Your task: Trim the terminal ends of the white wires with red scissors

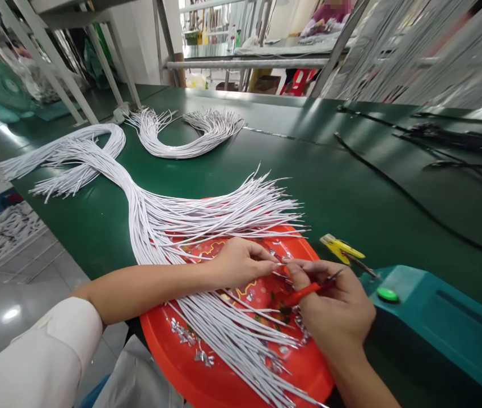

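Over a red tray point(160, 345) my two hands meet at the fingertips. My left hand point(241, 263) is closed in a pinch on the end of a white wire. Close against it, my right hand point(330, 294) has its thumb and finger pressed together and holds a red-handled tool point(303, 294) in its palm. The tool's tip is partly hidden by the fingers. White wires point(207, 218) fan out across the tray behind my left hand, and more of them point(228, 334) lie under my left forearm. Small silvery pieces point(185, 334) are scattered on the tray.
A teal machine point(445, 317) with a green button stands at the right, beside a yellow-handled tool point(341, 247). Other white wire bundles point(190, 144) lie on the green table point(300, 164). Black cables point(415, 204) cross the right side. A person point(330, 17) sits far behind.
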